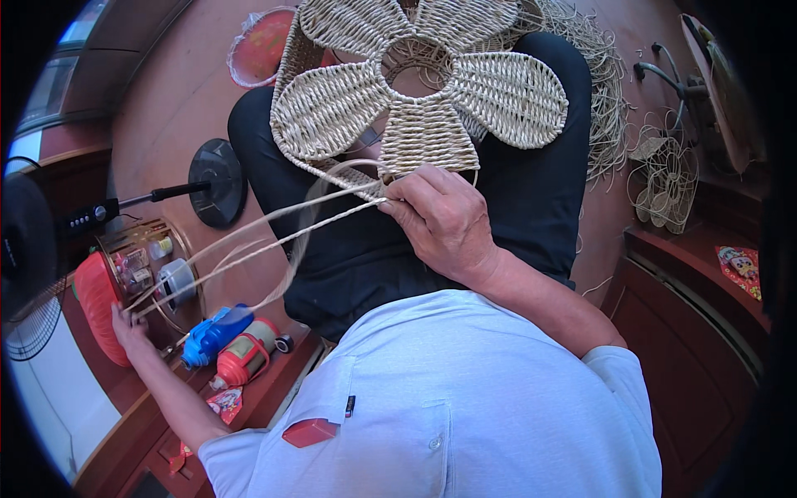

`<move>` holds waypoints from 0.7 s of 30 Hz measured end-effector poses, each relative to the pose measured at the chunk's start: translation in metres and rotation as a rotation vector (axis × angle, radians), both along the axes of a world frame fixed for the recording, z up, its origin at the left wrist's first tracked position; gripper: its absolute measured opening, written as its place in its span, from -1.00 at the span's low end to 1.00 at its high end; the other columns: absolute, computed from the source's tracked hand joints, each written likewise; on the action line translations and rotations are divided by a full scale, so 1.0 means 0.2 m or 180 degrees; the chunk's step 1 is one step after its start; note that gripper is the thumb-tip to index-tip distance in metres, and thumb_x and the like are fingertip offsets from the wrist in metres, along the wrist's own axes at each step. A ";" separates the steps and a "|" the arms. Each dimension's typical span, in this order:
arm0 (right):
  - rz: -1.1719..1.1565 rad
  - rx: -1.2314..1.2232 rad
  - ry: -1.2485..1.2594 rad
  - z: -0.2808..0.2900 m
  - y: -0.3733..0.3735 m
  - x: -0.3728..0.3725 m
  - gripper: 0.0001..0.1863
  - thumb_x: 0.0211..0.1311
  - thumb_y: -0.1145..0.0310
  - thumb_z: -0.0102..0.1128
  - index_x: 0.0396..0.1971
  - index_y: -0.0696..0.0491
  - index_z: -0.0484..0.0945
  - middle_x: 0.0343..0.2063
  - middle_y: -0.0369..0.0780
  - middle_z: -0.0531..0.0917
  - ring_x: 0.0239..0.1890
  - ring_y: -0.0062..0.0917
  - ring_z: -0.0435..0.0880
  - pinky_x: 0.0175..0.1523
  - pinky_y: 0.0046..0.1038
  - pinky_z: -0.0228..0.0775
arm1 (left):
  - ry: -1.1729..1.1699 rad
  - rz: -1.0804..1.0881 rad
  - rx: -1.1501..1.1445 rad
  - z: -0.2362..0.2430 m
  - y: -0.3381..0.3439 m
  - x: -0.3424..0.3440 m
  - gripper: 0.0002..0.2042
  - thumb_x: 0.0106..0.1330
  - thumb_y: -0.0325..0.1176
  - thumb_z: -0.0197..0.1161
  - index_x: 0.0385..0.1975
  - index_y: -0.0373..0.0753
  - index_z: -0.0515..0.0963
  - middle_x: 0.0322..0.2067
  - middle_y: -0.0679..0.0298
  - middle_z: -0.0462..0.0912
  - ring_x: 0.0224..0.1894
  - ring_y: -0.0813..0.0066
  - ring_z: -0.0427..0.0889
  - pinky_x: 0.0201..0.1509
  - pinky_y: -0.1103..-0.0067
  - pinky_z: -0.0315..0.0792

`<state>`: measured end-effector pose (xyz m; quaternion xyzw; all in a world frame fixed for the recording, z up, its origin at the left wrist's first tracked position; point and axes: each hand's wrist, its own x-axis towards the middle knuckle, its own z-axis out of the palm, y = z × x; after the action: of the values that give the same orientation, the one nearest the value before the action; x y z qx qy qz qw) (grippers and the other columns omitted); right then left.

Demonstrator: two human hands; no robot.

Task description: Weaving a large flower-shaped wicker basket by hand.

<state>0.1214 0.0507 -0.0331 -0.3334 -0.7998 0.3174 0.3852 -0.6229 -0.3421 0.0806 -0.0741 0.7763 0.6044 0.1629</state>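
A flower-shaped woven straw piece (510,98) with a round hole at its centre lies over my knees. At the lower edge of its nearest petal, my right hand (444,220) is closed, thumb and fingers pinching the straw cord. Long pale straw cords (295,236) run taut from there toward the lower left. At their far end my left hand (129,329), arm stretched out, is closed on them; its fingers are small and slightly blurred. One looser loop of cord sags between the hands, smeared by motion.
A standing fan's round base (217,183) is left of my knees. Blue (217,336) and red (245,355) flasks stand near my left forearm, beside a red bag (100,311). A red basin (264,48) sits at far left, a heap of loose straw cords (606,100) at right.
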 end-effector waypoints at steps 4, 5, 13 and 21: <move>-0.0073 -0.0156 0.0220 -0.02 0.00 0.04 -0.84 0.36 0.40 0.50 -0.25 0.06 0.63 -0.34 -0.20 0.62 -0.30 -0.24 0.72 -0.21 -0.20 0.56 | 0.0826 0.1458 -0.0506 0.09 -0.34 -0.24 -0.70 0.60 -0.06 0.34 -0.02 -0.20 0.69 -0.38 0.20 0.75 -0.41 0.38 0.61 -0.33 0.35 0.51; -0.0115 -0.0175 0.0205 -0.02 0.01 0.06 -0.84 0.36 0.40 0.50 -0.25 0.06 0.63 -0.34 -0.20 0.62 -0.30 -0.24 0.72 -0.21 -0.20 0.56 | 0.0846 0.1949 -0.0234 0.07 -0.26 -0.24 -0.71 0.59 -0.11 0.33 -0.04 -0.24 0.70 -0.32 0.14 0.78 -0.28 0.31 0.71 -0.25 0.35 0.57; -0.0225 -0.0419 0.0213 0.01 0.02 0.06 -0.86 0.40 0.49 0.48 -0.21 0.11 0.64 -0.31 -0.14 0.62 -0.30 -0.17 0.75 -0.21 -0.20 0.60 | 0.1931 -0.3483 -0.0964 -0.28 1.37 2.07 -0.77 0.64 -0.39 0.29 0.18 -0.22 0.73 -0.01 0.29 0.80 -0.11 0.54 0.74 0.03 0.55 0.63; -0.0169 -0.0520 0.0184 0.02 0.03 0.06 -0.86 0.39 0.51 0.48 -0.21 0.11 0.63 -0.28 -0.14 0.61 -0.28 -0.18 0.74 -0.21 -0.21 0.60 | 0.1815 -0.4029 -0.1042 -0.36 1.36 2.32 -0.87 0.67 -0.39 0.30 -0.05 -0.28 0.74 -0.29 0.42 0.69 -0.21 0.69 0.62 -0.12 0.61 0.52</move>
<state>0.1333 0.0561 -0.0300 -0.3755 -0.7507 0.3807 0.3880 -0.1596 -0.0702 0.0076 0.5282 0.7635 0.2654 0.2599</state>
